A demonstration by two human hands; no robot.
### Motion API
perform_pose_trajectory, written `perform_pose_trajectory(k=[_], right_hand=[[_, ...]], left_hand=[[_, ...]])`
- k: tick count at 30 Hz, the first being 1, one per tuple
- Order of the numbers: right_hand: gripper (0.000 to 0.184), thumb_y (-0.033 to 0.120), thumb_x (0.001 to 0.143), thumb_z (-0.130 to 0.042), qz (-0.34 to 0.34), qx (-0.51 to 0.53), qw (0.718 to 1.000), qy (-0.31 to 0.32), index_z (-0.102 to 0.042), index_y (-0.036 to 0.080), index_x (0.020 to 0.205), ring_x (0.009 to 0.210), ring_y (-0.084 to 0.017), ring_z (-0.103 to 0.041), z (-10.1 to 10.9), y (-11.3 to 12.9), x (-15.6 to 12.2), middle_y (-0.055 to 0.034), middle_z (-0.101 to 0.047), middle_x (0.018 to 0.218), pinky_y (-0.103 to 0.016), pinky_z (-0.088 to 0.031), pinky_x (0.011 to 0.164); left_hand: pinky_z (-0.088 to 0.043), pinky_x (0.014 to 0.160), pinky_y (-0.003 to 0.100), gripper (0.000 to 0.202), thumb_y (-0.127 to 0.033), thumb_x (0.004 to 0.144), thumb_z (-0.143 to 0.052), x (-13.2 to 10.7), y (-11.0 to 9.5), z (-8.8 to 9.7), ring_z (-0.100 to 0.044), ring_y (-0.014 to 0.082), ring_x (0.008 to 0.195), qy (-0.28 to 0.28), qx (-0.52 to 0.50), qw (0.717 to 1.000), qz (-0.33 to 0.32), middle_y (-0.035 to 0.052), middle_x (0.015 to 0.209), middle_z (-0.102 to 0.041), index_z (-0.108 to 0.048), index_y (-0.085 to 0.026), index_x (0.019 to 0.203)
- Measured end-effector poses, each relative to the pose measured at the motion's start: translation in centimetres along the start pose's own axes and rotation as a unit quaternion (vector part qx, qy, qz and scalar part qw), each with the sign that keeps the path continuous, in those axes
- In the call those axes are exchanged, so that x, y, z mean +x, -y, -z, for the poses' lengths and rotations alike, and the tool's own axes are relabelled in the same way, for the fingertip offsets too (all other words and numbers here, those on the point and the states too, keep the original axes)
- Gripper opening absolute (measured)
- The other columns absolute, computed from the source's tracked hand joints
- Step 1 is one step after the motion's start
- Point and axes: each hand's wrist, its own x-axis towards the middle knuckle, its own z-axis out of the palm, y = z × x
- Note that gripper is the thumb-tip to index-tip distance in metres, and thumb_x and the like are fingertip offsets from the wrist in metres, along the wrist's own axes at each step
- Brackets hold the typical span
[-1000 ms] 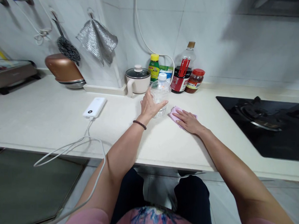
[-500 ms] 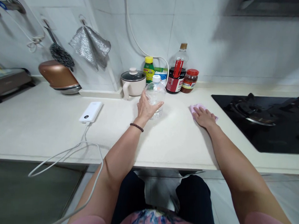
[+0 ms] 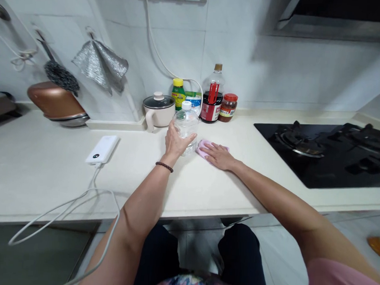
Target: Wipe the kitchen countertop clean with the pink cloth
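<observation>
A clear plastic bottle [image 3: 191, 121] with a white cap stands upright on the pale countertop [image 3: 203, 191]. My left hand [image 3: 176, 142], with a dark bead bracelet at the wrist, is wrapped round the bottle's near left side; its far fingers are partly hidden. Under my right hand [image 3: 219, 156] lies a pink cloth [image 3: 203, 145], pressed flat on the counter just right of the bottle's base. The fingers of that hand are stretched out over the cloth.
Behind the bottle stand a cream pot [image 3: 161, 114], a green yellow-capped bottle [image 3: 178, 93], a dark sauce bottle [image 3: 211, 103] and a red-lidded jar [image 3: 228, 107]. A black gas hob [image 3: 321, 165] lies right. A white power bank [image 3: 103, 149] with a looping cable [image 3: 64, 206] sits left.
My right hand has slid the pink cloth left, from near the hob to beside the bottle. My left hand keeps its hold on the bottle. The camera view has turned slightly right.
</observation>
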Motion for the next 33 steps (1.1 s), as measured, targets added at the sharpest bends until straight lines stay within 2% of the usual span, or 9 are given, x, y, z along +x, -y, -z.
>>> perform_pose_trajectory(k=[6, 9, 12, 17, 20, 23, 25, 29, 33], right_hand=[[0.067, 0.057, 0.101, -0.016, -0.208, -0.019, 0.978, -0.026, -0.038, 0.028, 0.157, 0.148, -0.039, -0.033, 2.5, -8.8, 2.2, -0.0087, -0.03, 0.166, -0.067, -0.029, 0.116], [0.072, 0.054, 0.102, -0.009, -0.242, -0.022, 0.969, -0.042, -0.037, 0.015, 0.156, 0.145, -0.037, -0.038, 3.4, -10.6, 3.4, -0.0192, -0.033, 0.163, -0.065, -0.026, 0.117], [0.073, 0.055, 0.102, -0.007, -0.237, -0.021, 0.971, -0.039, -0.036, 0.015, 0.157, 0.145, -0.034, -0.038, 3.2, -9.0, 5.2, -0.0193, -0.033, 0.163, -0.061, -0.024, 0.119], [0.064, 0.061, 0.1, -0.019, -0.135, -0.007, 0.991, 0.002, -0.035, 0.035, 0.157, 0.152, -0.036, -0.026, 1.1, -1.5, 5.5, -0.0017, -0.024, 0.168, -0.064, -0.025, 0.12], [0.065, 0.063, 0.1, -0.017, -0.035, 0.002, 0.999, 0.014, -0.032, 0.038, 0.158, 0.154, -0.034, -0.02, 0.4, 1.4, 1.9, 0.0032, -0.02, 0.169, -0.062, -0.021, 0.123], [0.064, 0.063, 0.1, -0.015, -0.013, 0.002, 1.0, -0.001, -0.032, 0.042, 0.157, 0.155, -0.031, -0.019, 0.5, 0.2, -3.9, 0.0066, -0.022, 0.168, -0.058, -0.021, 0.124], [0.065, 0.064, 0.099, -0.013, -0.062, -0.005, 0.998, -0.016, -0.034, 0.041, 0.157, 0.155, -0.031, -0.02, 0.9, -2.9, -8.0, 0.0062, -0.024, 0.167, -0.058, -0.022, 0.124], [0.071, 0.067, 0.097, -0.013, -0.231, -0.022, 0.972, -0.034, -0.036, 0.036, 0.157, 0.154, -0.036, -0.022, 1.5, -10.3, -15.5, 0.0034, -0.025, 0.167, -0.064, -0.025, 0.122], [0.073, 0.067, 0.094, -0.015, -0.296, -0.012, 0.954, -0.047, -0.037, 0.035, 0.156, 0.153, -0.036, -0.023, 1.5, -13.3, -19.8, 0.0043, -0.029, 0.166, -0.061, -0.023, 0.126]], left_hand=[[-0.044, 0.108, 0.052, 0.11, -0.049, 0.067, -0.086, -0.2, 0.2, -0.3, -0.058, 0.0343, 0.124, -0.004, -0.004, 1.0, 0.006, 0.0154, 0.134, -0.058, -0.022, -0.026, 0.153], [-0.045, 0.107, 0.051, 0.108, -0.05, 0.067, -0.086, -0.1, 0.1, -0.5, -0.058, 0.0333, 0.122, 0.0, -0.007, 1.0, 0.004, 0.0157, 0.135, -0.057, -0.024, -0.025, 0.153], [-0.046, 0.105, 0.049, 0.106, -0.05, 0.067, -0.085, 0.0, 0.1, -0.8, -0.06, 0.0316, 0.12, 0.006, -0.005, 1.0, -0.004, 0.0153, 0.135, -0.057, -0.026, -0.025, 0.151], [-0.046, 0.106, 0.048, 0.106, -0.051, 0.067, -0.085, -0.1, 0.0, -0.9, -0.058, 0.0319, 0.122, 0.011, -0.01, 1.0, -0.015, 0.0159, 0.137, -0.055, -0.027, -0.024, 0.151], [-0.046, 0.107, 0.048, 0.11, -0.046, 0.064, -0.088, -0.4, 0.1, -0.9, -0.059, 0.0325, 0.122, 0.007, -0.018, 1.0, -0.011, 0.0154, 0.136, -0.057, -0.026, -0.024, 0.152], [-0.048, 0.105, 0.048, 0.113, -0.042, 0.062, -0.09, -0.7, 0.2, -1.1, -0.06, 0.0327, 0.121, 0.013, -0.031, 0.999, 0.001, 0.0142, 0.134, -0.058, -0.025, -0.026, 0.153], [-0.048, 0.105, 0.049, 0.112, -0.041, 0.062, -0.09, -0.9, 0.3, -1.2, -0.061, 0.0326, 0.12, 0.016, -0.038, 0.999, 0.017, 0.0136, 0.132, -0.059, -0.025, -0.026, 0.153], [-0.048, 0.105, 0.049, 0.112, -0.04, 0.061, -0.09, -1.1, 0.3, -1.5, -0.061, 0.0314, 0.12, 0.016, -0.04, 0.998, 0.052, 0.0132, 0.128, -0.061, -0.026, -0.024, 0.152], [-0.046, 0.109, 0.048, 0.112, -0.038, 0.059, -0.091, -1.5, 0.3, -1.5, -0.058, 0.0308, 0.125, 0.017, -0.054, 0.997, 0.052, 0.0152, 0.132, -0.059, -0.028, -0.022, 0.149]])
